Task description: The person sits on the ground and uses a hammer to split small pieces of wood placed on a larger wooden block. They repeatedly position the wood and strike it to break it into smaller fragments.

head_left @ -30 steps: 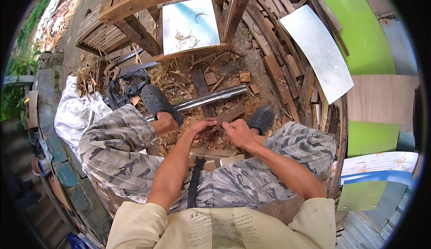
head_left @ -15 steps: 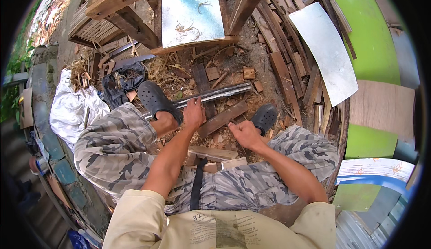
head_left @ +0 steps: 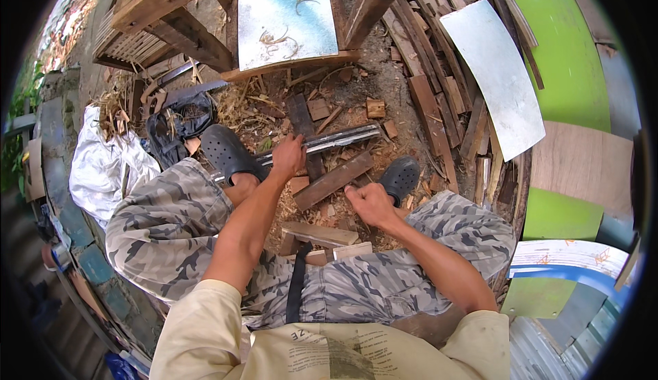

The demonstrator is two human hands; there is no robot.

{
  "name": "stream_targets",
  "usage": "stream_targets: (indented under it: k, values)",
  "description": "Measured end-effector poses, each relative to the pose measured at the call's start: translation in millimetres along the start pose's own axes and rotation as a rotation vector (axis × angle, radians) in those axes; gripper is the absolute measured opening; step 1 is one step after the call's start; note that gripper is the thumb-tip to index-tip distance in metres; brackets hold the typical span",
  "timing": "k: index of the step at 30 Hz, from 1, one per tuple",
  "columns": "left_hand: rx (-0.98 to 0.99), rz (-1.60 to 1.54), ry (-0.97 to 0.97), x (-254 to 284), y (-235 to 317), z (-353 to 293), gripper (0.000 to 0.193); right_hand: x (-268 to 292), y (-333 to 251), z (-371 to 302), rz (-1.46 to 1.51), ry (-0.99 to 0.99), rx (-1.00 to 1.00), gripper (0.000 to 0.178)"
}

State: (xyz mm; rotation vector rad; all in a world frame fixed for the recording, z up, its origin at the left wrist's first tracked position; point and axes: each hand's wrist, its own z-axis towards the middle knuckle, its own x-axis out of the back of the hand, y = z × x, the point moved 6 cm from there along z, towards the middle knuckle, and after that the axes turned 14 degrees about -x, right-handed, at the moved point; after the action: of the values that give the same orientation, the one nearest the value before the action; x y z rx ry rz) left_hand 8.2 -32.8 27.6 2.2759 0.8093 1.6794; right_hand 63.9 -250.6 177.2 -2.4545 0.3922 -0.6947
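On the ground between my feet lies a long narrow dark bar [head_left: 346, 135] with a pale edge, set aslant. My left hand [head_left: 288, 156] is closed over its middle, fingers curled across it. Just nearer is a short brown wooden plank [head_left: 336, 180], also aslant. My right hand [head_left: 371, 205] is a fist beside the plank's near side, next to my right clog [head_left: 401, 178]; whatever it holds is hidden. My left clog [head_left: 229, 152] stands close to the bar, which passes behind it.
Ahead is a wooden frame [head_left: 185, 37] with a pale sheet [head_left: 288, 27] on it. A handsaw [head_left: 188, 93] and black bag [head_left: 181, 123] lie left, near a white sack [head_left: 110, 164]. Stacked wood strips [head_left: 435, 109] and a white panel [head_left: 497, 78] are at right. Offcuts [head_left: 319, 234] lie nearer.
My left hand has moved slightly farther forward on the bar, and its fingers are more curled. My right hand keeps nearly the same place and stays closed. The whole view has shifted a little.
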Motion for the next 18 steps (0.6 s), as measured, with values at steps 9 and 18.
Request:
stream_targets:
  k: [9, 18]
  values:
    - [0.104, 0.135, 0.03, 17.4, -27.5, -22.7, 0.048, 16.6, -13.7, 39.6, 0.668, 0.028, -0.165, 0.058]
    - [0.087, 0.384, -0.154, -22.2, -61.4, -55.7, 0.071, -29.5, -91.9, 148.1, 0.924, 0.007, -0.361, 0.036]
